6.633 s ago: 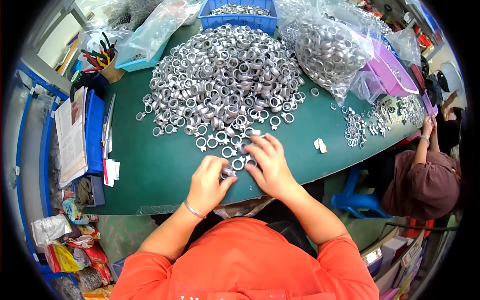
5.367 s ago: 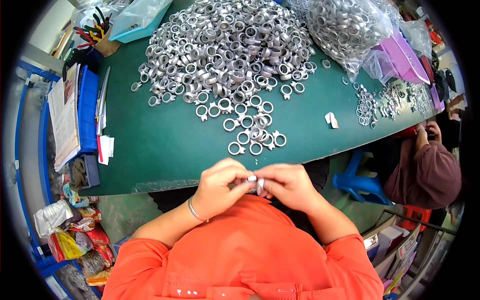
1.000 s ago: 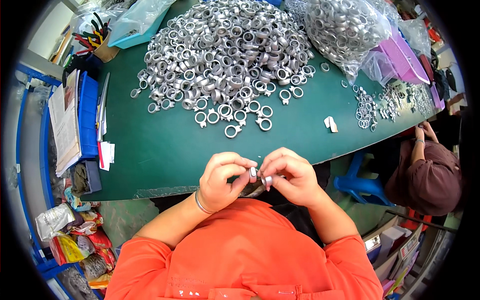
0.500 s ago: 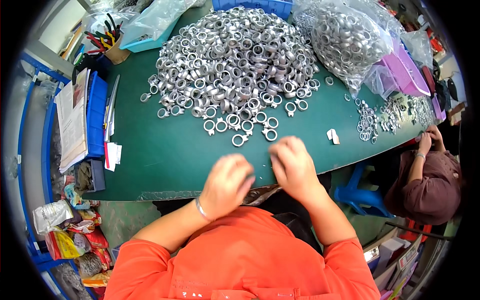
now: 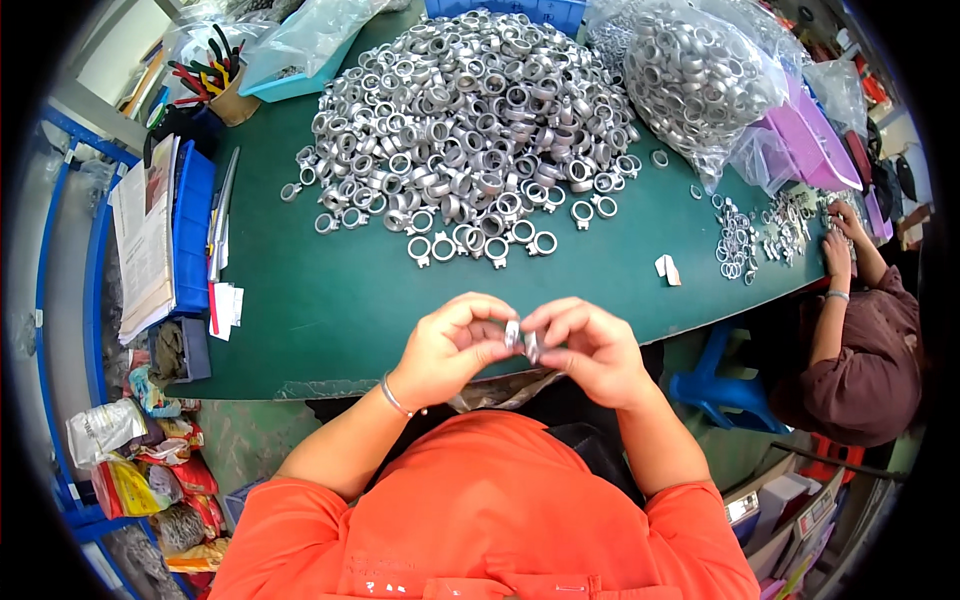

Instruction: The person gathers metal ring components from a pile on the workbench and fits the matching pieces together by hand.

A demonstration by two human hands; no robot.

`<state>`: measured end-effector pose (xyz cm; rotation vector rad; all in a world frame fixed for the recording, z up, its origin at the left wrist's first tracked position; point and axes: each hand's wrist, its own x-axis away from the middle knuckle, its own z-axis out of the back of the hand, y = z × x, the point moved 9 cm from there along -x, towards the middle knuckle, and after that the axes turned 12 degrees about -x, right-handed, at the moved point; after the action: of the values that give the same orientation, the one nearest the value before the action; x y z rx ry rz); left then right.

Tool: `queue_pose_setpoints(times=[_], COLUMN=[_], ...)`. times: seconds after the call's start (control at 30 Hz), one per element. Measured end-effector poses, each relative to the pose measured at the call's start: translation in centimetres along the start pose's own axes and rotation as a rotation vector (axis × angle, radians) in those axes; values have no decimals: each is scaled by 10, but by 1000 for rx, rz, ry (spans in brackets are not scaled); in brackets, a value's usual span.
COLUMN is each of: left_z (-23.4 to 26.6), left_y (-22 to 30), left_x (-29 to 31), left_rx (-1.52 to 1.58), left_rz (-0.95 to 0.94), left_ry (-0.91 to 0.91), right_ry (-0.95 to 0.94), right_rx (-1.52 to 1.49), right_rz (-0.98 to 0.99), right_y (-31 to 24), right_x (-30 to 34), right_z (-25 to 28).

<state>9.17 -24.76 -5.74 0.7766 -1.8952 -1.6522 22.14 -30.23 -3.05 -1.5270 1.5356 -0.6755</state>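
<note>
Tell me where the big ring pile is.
In the head view, the ring pile lies at upper centre on the green table, left of the bulging clear bag.

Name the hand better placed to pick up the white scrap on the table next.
Right, likely: the right hand is nearer the white scrap; the left hand is farther across. Each grip holds a metal piece.

Green table (image 5: 320,315) in front of you, blue rack (image 5: 97,290) at left, blue stool (image 5: 725,402) right, green floor (image 5: 265,440) below; far-left pale panel (image 5: 125,60), possibly a window.
</note>
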Motion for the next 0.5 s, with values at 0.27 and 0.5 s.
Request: queue_pose_setpoints(times=[0.27, 0.5], left_z=[-29, 46], left_y=[16, 41], left_x=[44, -54], left_rx=[-850, -1536], left_rz=[-228, -212], left_ry=[-137, 434], right_ry=[-353, -45], right_rx=[825, 1382], right_rz=[-111, 339], right_y=[6, -11], right_x=[33, -91], right_z=[-31, 0])
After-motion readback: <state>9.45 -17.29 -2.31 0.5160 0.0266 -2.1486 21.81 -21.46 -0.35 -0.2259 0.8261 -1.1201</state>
